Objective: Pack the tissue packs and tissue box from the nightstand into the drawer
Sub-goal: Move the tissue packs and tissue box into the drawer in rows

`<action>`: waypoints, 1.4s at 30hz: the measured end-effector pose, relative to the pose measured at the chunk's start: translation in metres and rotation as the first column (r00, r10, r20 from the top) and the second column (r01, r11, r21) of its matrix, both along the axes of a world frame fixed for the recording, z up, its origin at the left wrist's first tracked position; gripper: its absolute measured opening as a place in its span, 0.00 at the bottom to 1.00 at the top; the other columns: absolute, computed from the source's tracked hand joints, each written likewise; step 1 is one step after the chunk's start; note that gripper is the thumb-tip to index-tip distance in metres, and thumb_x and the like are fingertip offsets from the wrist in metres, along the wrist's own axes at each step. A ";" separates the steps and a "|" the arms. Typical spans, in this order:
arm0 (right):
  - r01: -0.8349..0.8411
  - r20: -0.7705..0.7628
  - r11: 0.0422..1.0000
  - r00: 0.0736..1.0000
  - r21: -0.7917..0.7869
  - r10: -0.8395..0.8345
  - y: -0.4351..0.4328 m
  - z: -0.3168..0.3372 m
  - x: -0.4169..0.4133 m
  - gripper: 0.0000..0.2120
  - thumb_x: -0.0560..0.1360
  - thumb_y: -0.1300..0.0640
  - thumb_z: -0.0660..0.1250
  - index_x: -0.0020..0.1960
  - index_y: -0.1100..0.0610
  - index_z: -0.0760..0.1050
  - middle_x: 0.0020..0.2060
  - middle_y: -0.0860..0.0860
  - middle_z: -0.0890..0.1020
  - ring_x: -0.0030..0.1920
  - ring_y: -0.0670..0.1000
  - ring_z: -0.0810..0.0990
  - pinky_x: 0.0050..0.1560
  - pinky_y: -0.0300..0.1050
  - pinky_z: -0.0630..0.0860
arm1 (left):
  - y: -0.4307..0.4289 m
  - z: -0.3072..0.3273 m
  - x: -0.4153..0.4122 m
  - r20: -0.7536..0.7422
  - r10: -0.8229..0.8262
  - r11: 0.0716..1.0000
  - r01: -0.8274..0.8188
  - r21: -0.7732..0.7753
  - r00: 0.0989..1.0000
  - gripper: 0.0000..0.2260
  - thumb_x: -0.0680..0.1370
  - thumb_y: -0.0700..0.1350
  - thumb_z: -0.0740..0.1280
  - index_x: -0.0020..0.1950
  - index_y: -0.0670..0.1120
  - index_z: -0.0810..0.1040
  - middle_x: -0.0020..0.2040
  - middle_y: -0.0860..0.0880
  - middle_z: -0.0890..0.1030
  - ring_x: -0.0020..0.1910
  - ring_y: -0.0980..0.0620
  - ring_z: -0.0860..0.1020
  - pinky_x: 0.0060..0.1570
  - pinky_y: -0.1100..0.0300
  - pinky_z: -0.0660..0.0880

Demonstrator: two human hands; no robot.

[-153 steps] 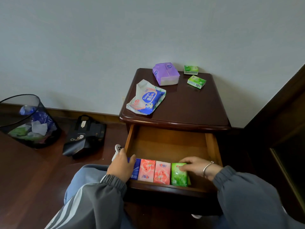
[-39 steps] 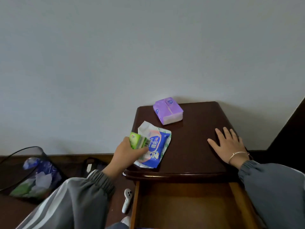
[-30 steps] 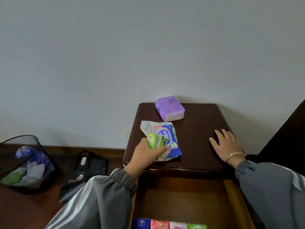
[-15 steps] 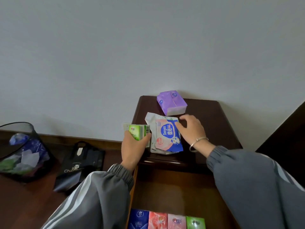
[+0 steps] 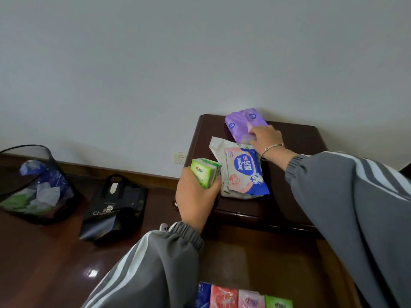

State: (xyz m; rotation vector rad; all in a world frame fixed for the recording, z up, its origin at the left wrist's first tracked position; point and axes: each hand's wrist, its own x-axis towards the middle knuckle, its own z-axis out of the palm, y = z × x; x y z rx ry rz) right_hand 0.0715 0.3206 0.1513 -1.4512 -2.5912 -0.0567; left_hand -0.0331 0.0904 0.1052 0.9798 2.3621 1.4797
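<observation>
A person's left hand grips green pocket tissues just off the nightstand's left front edge; whether it holds one pack or two cannot be told. The right hand curls its fingers over the near end of a purple tissue pack at the back of the top. One blue-and-pink wipes pack lies between the hands. Below, the open drawer holds a row of four pocket packs: blue, red, pink, green. On the floor, a wastebasket holds crumpled litter beside a black bag.

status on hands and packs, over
Left hand grips green tissue packs. Right hand grips purple tissue pack on nightstand. Wipes pack lies between them; drawer open.
</observation>
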 end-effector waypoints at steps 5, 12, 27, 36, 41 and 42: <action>0.129 -0.302 0.969 0.951 0.212 -0.061 -0.007 0.009 0.017 0.08 0.75 0.64 0.60 0.51 0.60 0.76 0.49 0.59 0.80 0.53 0.62 0.74 0.47 0.51 0.68 | 0.000 -0.002 0.000 0.006 -0.002 1.000 0.002 0.011 1.000 0.22 0.65 0.64 0.70 0.50 0.55 0.66 0.44 0.57 0.77 0.41 0.58 0.77 0.37 0.64 0.70; 0.216 -0.759 0.938 0.648 0.272 0.071 -0.078 0.073 0.108 0.06 0.73 0.65 0.65 0.47 0.67 0.75 0.41 0.65 0.78 0.46 0.64 0.75 0.47 0.53 0.67 | -0.005 0.006 -0.003 0.070 -0.041 0.999 0.041 0.005 0.997 0.21 0.67 0.61 0.73 0.50 0.54 0.68 0.42 0.58 0.77 0.40 0.59 0.76 0.34 0.65 0.68; -0.165 -0.334 0.984 0.925 0.072 0.179 -0.287 0.030 0.287 0.04 0.64 0.57 0.70 0.37 0.56 0.77 0.34 0.40 0.70 0.36 0.47 0.76 0.40 0.41 0.67 | -0.109 0.010 0.052 0.372 -0.310 0.939 0.221 0.262 0.875 0.19 0.65 0.57 0.76 0.53 0.54 0.77 0.48 0.52 0.84 0.46 0.57 0.83 0.46 0.59 0.78; -0.184 0.001 0.981 0.983 -0.055 0.184 -0.309 -0.031 0.246 0.05 0.65 0.53 0.69 0.35 0.52 0.73 0.32 0.49 0.80 0.39 0.52 0.80 0.38 0.48 0.72 | -0.151 -0.033 0.082 0.397 -0.268 0.963 0.261 0.074 0.878 0.21 0.66 0.56 0.76 0.53 0.50 0.74 0.48 0.47 0.82 0.51 0.47 0.81 0.47 0.50 0.80; -0.090 0.111 0.952 0.986 -0.291 0.127 -0.304 -0.052 0.242 0.22 0.72 0.34 0.58 0.49 0.51 0.76 0.49 0.46 0.81 0.55 0.50 0.75 0.50 0.47 0.66 | -0.158 -0.047 0.087 0.332 -0.227 0.968 0.250 -0.028 0.916 0.16 0.69 0.52 0.76 0.50 0.54 0.72 0.47 0.50 0.81 0.46 0.52 0.82 0.40 0.60 0.78; -0.097 0.074 0.952 0.990 -0.290 0.124 -0.302 -0.054 0.243 0.23 0.71 0.33 0.58 0.53 0.50 0.75 0.53 0.46 0.80 0.57 0.50 0.75 0.52 0.47 0.67 | -0.159 -0.048 0.086 0.319 -0.219 0.968 0.246 -0.044 0.922 0.17 0.69 0.52 0.76 0.50 0.54 0.72 0.47 0.51 0.81 0.46 0.52 0.82 0.40 0.59 0.78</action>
